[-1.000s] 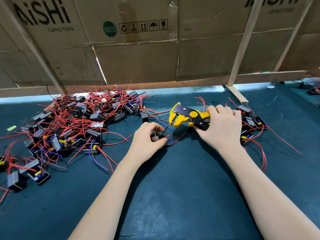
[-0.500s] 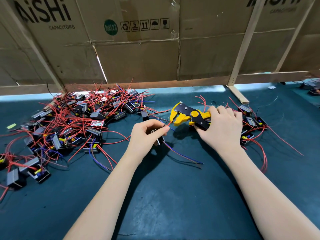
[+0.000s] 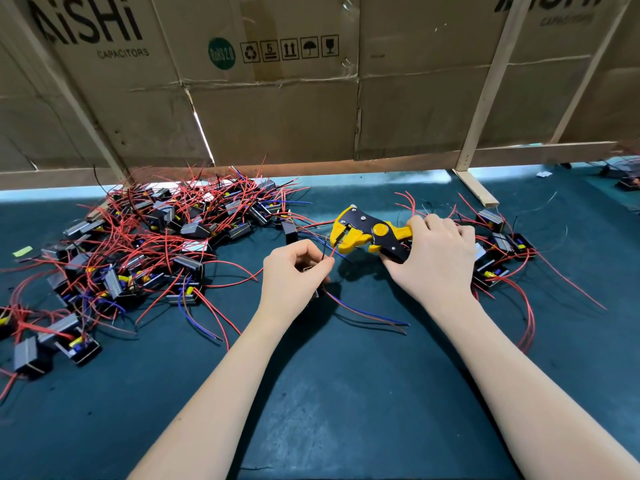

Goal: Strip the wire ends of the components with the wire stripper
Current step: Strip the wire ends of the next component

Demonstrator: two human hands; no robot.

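Head view: a red wire end is lined up at the stripper's mouth.

Left hand [image 3: 294, 271] pinches a red wire [image 3: 331, 253] of the component it holds, tip just at the open yellow jaws of the wire stripper [image 3: 367, 233]; right hand [image 3: 433, 258] wraps the handles. Next, I'd say: feed the tip in squarely, then squeeze. No containers here; unstripped components [image 3: 138, 258] lie heaped loose on the green mat [image 3: 346, 393], with fewer beside the right hand.

Dark teal mat [image 3: 346, 393] covers worktop under and around both hands; beyond hands, flattened cardboard sheets [image 3: 277, 109] printed with capacitor branding form back wall, braced by pale wooden slats [image 3: 485, 98]; bright light strip [image 3: 381, 176] shows under cardboard's bottom edge
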